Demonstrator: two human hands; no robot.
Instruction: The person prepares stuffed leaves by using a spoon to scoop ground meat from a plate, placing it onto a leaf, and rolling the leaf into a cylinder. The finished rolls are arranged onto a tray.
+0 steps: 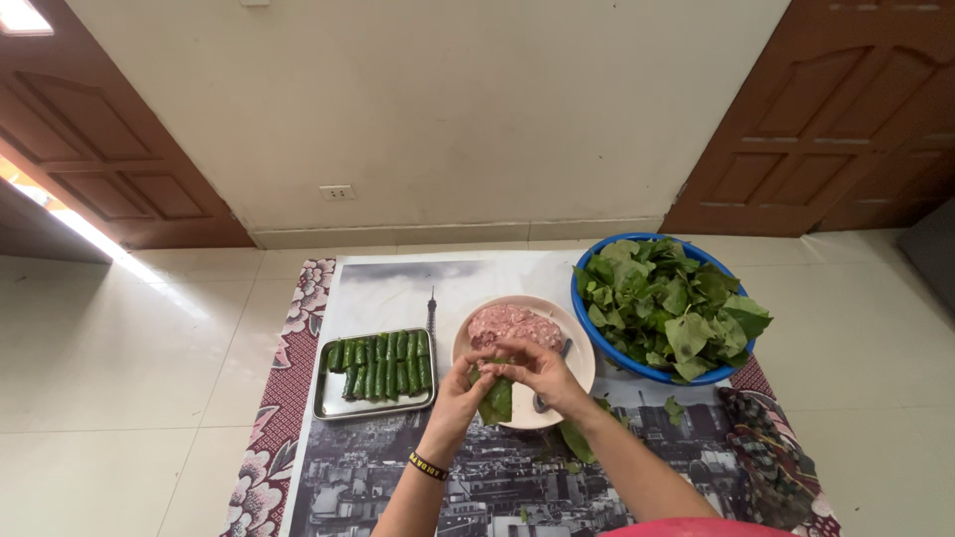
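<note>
Both my hands meet over the near rim of a white plate [580, 360] that holds pink minced meat [513, 324]. My left hand [463, 390] and my right hand [542, 375] together grip a green leaf [496, 401] that hangs folded between the fingers. A spoon [542, 400] lies on the plate, partly under my right hand. Left of the plate, a metal tray [327, 394] carries several rolled green leaf rolls [383, 365].
A blue basin [582, 316] heaped with loose green leaves [668, 303] stands to the right of the plate. Everything rests on a printed mat [393, 293] over a tiled floor. A few stray leaves [577, 438] lie under my right forearm. A wall and wooden doors stand behind.
</note>
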